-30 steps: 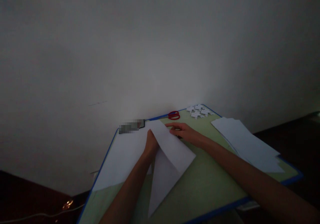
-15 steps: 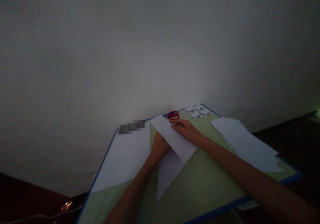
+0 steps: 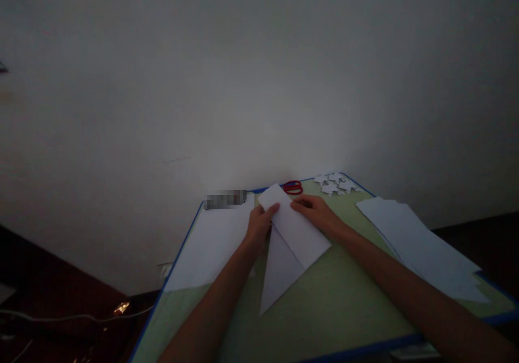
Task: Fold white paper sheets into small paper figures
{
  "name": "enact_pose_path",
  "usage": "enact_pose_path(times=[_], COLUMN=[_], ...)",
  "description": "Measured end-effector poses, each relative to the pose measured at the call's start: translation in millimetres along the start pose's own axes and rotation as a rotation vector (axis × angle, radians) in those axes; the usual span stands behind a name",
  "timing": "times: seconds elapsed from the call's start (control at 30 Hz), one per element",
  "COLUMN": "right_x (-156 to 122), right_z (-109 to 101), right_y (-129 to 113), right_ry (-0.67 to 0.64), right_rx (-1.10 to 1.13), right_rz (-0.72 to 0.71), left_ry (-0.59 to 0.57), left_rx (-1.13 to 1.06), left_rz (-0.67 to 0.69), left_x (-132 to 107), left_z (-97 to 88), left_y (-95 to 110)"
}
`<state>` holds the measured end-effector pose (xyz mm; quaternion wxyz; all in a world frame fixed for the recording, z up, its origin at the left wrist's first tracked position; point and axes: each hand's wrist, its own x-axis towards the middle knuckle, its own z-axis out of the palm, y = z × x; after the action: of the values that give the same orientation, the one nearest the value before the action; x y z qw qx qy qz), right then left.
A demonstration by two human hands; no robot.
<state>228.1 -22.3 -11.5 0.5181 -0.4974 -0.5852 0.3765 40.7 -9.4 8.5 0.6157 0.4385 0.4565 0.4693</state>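
A white sheet of paper (image 3: 302, 233), folded over on itself, is held between my two hands above the green tabletop (image 3: 324, 309). A triangular part of it hangs toward me at the lower left. My left hand (image 3: 261, 222) pinches its left edge, thumb on top and the fingers underneath. On the opposite edge, my right hand (image 3: 316, 212) grips the sheet with bent fingers. Just beyond the paper lie scissors with red handles (image 3: 292, 187); their blades are mostly out of sight.
Several cut-out paper shapes (image 3: 334, 185) lie at the far right corner. A stack of white sheets (image 3: 421, 249) rests on the right side. Another white sheet (image 3: 206, 249) lies at the left, below a blurred-out object (image 3: 225, 199). A wall (image 3: 259, 82) rises behind the table.
My left hand has come out from under the folded flap to pinch its left edge. The flap now lies flatter over the sheet. The view has shifted slightly left.
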Motion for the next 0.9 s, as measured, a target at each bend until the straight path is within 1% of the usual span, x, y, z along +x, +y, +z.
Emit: enact_pose_path(times=[0.07, 0.17, 0.27, 0.43, 0.57, 0.63, 0.77, 0.83, 0.9], right_x=[-1.6, -3.8, -4.8, -4.8, -3.5, -3.2, -5.6, -7.9, -9.9], right_z=[1.8, 4.0, 4.5, 2.5, 0.7, 0.3, 1.0, 2.2, 3.6], right_y=[-2.8, -6.2, -8.3, -8.8, -6.8, -7.2, -12.7, -16.0, -18.2], right_ry=[-0.016, -0.015, 0.005, 0.067, 0.088, 0.069, -0.027, -0.096, -0.162], right_rx=[-0.008, -0.009, 0.03, 0.1, 0.112, 0.103, 0.078, 0.055, 0.019], right_rz=[0.008, 0.031, 0.045, 0.096, 0.114, 0.106, 0.08, 0.056, 0.023], left_ry=[0.004, -0.023, -0.067, -0.175, -0.208, -0.21, -0.209, -0.215, -0.226], left_rx=[-0.007, -0.018, 0.0, 0.055, 0.109, 0.108, 0.093, 0.125, 0.202], left_rz=[0.023, 0.016, 0.0, -0.036, -0.041, -0.017, 0.038, 0.034, 0.06], left_x=[-0.4, 0.0, 0.6, -3.2, -7.8, -8.3, -5.5, -3.6, -2.2], left_z=[0.6, -0.5, -2.3, -0.7, 1.2, 0.3, -6.6, -11.2, -15.2], left_y=[-3.3, -6.7, -8.0, -8.1, -4.8, -0.9, 10.5, 15.5, 18.8])
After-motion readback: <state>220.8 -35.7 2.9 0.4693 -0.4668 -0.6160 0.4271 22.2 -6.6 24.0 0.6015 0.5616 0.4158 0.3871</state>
